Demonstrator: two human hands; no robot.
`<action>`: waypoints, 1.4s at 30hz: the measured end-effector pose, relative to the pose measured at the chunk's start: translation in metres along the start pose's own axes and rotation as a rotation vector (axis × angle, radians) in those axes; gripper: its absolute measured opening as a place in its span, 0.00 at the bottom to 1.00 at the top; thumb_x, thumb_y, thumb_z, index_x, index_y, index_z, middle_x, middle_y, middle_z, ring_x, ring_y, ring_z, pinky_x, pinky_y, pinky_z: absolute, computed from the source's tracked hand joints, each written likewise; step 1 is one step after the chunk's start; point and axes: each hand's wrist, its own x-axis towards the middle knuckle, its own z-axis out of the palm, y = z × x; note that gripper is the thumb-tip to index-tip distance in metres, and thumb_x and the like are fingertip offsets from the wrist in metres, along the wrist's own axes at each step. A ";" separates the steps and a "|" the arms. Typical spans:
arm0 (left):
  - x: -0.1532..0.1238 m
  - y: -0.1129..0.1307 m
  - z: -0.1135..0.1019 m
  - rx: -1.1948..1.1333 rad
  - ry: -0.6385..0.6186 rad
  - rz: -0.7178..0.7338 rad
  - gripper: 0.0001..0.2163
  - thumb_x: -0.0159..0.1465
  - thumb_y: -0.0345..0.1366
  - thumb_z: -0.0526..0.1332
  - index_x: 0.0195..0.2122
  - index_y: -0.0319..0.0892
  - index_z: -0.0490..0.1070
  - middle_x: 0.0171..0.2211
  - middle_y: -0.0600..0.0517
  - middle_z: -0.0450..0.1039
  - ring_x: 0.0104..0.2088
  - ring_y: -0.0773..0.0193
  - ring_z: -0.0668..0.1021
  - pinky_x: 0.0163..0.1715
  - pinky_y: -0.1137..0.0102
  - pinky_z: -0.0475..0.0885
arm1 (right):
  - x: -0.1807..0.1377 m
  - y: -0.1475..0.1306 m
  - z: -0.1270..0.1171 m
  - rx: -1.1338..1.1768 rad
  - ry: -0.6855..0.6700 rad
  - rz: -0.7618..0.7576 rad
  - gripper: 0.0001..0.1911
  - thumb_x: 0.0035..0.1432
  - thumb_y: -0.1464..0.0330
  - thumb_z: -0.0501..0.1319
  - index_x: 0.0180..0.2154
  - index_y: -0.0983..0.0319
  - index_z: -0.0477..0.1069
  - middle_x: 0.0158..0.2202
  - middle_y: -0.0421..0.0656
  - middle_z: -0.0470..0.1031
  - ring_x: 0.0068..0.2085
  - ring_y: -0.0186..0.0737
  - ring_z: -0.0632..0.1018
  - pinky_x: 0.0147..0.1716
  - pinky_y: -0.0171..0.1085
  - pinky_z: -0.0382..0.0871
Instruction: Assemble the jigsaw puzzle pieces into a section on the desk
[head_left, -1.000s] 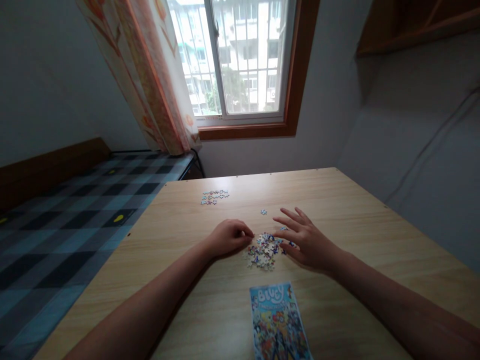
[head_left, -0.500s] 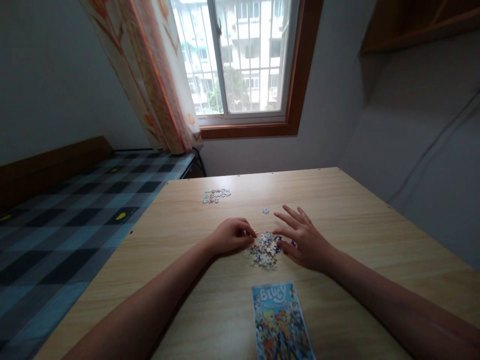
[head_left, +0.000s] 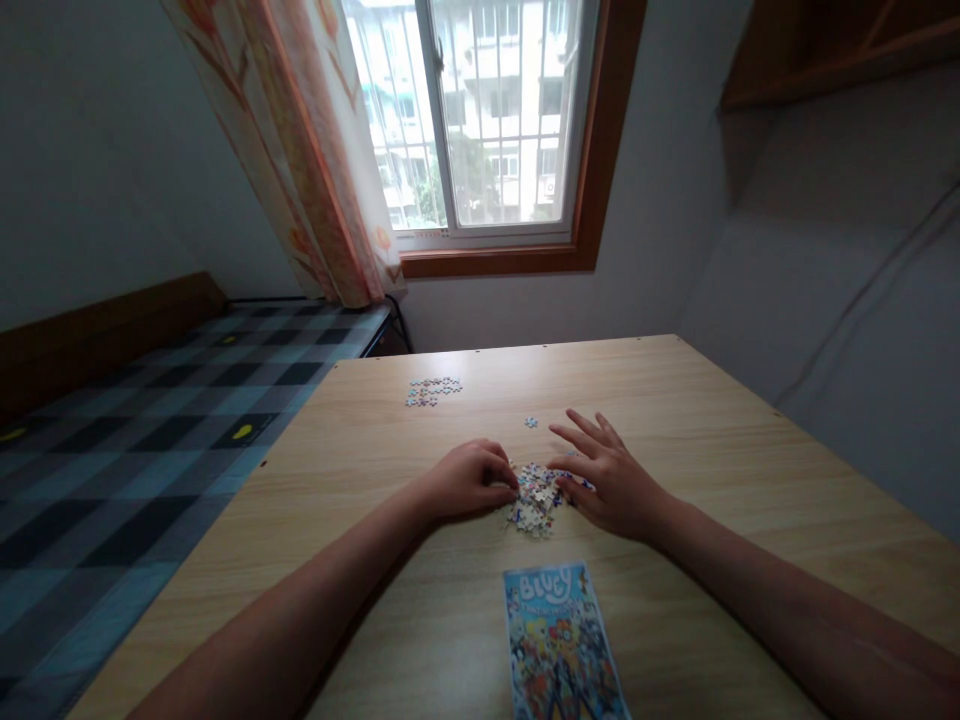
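A heap of small loose puzzle pieces [head_left: 535, 500] lies in the middle of the wooden table [head_left: 735, 470]. My left hand [head_left: 469, 478] rests curled at the heap's left edge, fingertips pressed against the pieces. My right hand [head_left: 607, 470] lies on the heap's right side with its fingers stretched out and apart. A colourful picture card [head_left: 561, 642] lies flat on the table just in front of the heap, nearest me.
A small joined cluster of pieces [head_left: 431, 390] sits at the table's far left, and a single piece [head_left: 531, 422] lies beyond the heap. A bed with a checked cover [head_left: 135, 440] stands to the left. Window [head_left: 480, 110] and curtain [head_left: 315, 150] are behind.
My left hand has slid right into the heap, and both hands have drawn closer together, pushing the pieces into a tighter pile.
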 end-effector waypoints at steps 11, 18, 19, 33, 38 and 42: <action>0.002 -0.015 -0.002 -0.526 0.078 -0.286 0.11 0.55 0.42 0.69 0.31 0.37 0.79 0.29 0.49 0.78 0.29 0.65 0.76 0.31 0.71 0.69 | -0.001 0.003 -0.001 0.020 0.096 0.020 0.11 0.66 0.67 0.57 0.41 0.56 0.79 0.64 0.45 0.64 0.70 0.52 0.55 0.66 0.62 0.49; 0.004 -0.016 -0.006 -0.620 0.261 -0.468 0.10 0.55 0.39 0.68 0.33 0.37 0.78 0.22 0.53 0.74 0.21 0.72 0.66 0.22 0.75 0.59 | -0.002 0.006 0.001 0.014 0.173 0.011 0.11 0.66 0.67 0.57 0.40 0.57 0.79 0.63 0.46 0.65 0.69 0.52 0.57 0.66 0.60 0.51; 0.004 -0.016 -0.006 -0.615 0.278 -0.479 0.11 0.55 0.39 0.68 0.34 0.37 0.78 0.23 0.53 0.74 0.21 0.72 0.66 0.22 0.75 0.59 | -0.002 0.007 0.001 0.013 0.178 0.006 0.11 0.66 0.67 0.57 0.40 0.57 0.79 0.63 0.46 0.65 0.69 0.52 0.57 0.66 0.60 0.51; 0.003 -0.025 -0.011 -0.258 0.285 -0.426 0.10 0.58 0.36 0.63 0.38 0.39 0.80 0.34 0.49 0.81 0.33 0.63 0.78 0.37 0.70 0.70 | -0.003 0.009 0.001 0.017 0.150 0.005 0.11 0.66 0.67 0.57 0.40 0.56 0.79 0.63 0.46 0.66 0.68 0.52 0.58 0.64 0.61 0.52; 0.000 -0.018 -0.013 -0.119 0.147 -0.298 0.10 0.60 0.36 0.62 0.38 0.40 0.81 0.32 0.50 0.81 0.31 0.64 0.77 0.33 0.71 0.69 | -0.003 0.007 0.001 0.026 0.071 -0.003 0.11 0.66 0.67 0.57 0.43 0.55 0.79 0.63 0.45 0.66 0.69 0.53 0.58 0.64 0.63 0.51; -0.002 -0.015 -0.014 -0.020 0.090 -0.245 0.10 0.62 0.36 0.61 0.39 0.40 0.81 0.28 0.51 0.78 0.27 0.67 0.73 0.29 0.72 0.65 | -0.003 0.004 0.004 0.022 0.002 -0.036 0.13 0.65 0.66 0.58 0.48 0.51 0.77 0.64 0.45 0.64 0.69 0.55 0.57 0.64 0.66 0.49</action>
